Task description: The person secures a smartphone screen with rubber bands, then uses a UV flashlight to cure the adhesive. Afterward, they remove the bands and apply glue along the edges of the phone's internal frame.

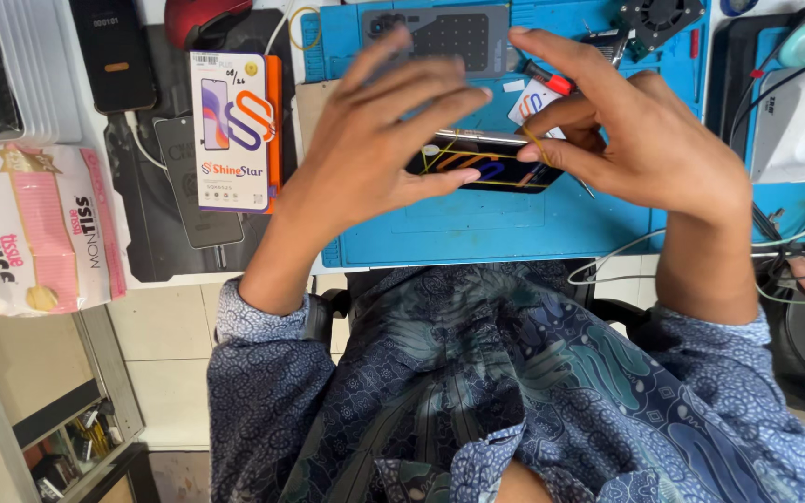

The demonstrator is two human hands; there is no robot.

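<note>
A dark smartphone [491, 168] with a colourful screen is held between both hands above a blue work mat [477, 228]. Thin yellow rubber bands cross the phone. My left hand [379, 140] grips its left end, fingers spread over the top. My right hand [626, 130] holds the right end and pinches a rubber band at the phone's edge.
A phone-part box [232, 130] with an orange edge lies left of the mat. Beside it are a tissue pack [34, 228], a black phone [114, 51] and a red mouse [202, 17]. Cables [794, 242] and a white device [798, 121] sit on the right. A grey phone back panel [449, 37] lies at the mat's top.
</note>
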